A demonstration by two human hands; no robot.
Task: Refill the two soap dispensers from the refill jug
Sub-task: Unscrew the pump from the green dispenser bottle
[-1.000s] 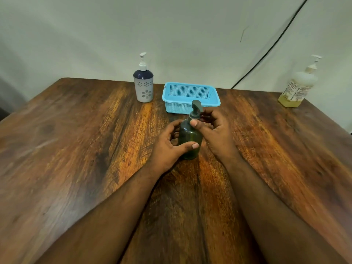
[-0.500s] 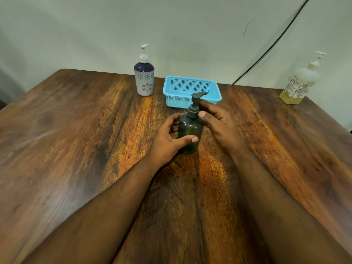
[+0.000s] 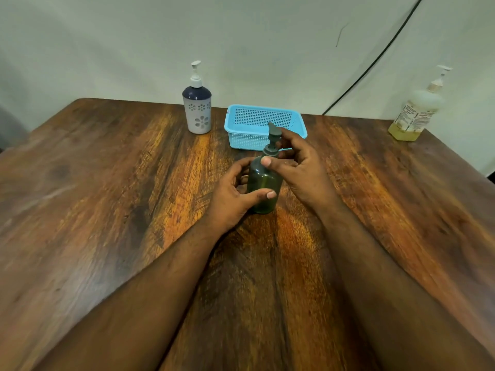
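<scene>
Green dispenser [image 3: 263, 188] stood upright on the worktop [image 3: 107, 210], just in front of the blue basket [image 3: 263, 127], with the left hand [image 3: 233, 194] curled round its body, thumb across the front, and the right hand [image 3: 300, 167] pinching the collar under its pump [image 3: 273, 137] between thumb and fingers. Behind and to the left stood the white dispenser [image 3: 197, 108], near the basket, while the jug [image 3: 416, 113] with yellowish liquid stood well apart at the far right corner.
</scene>
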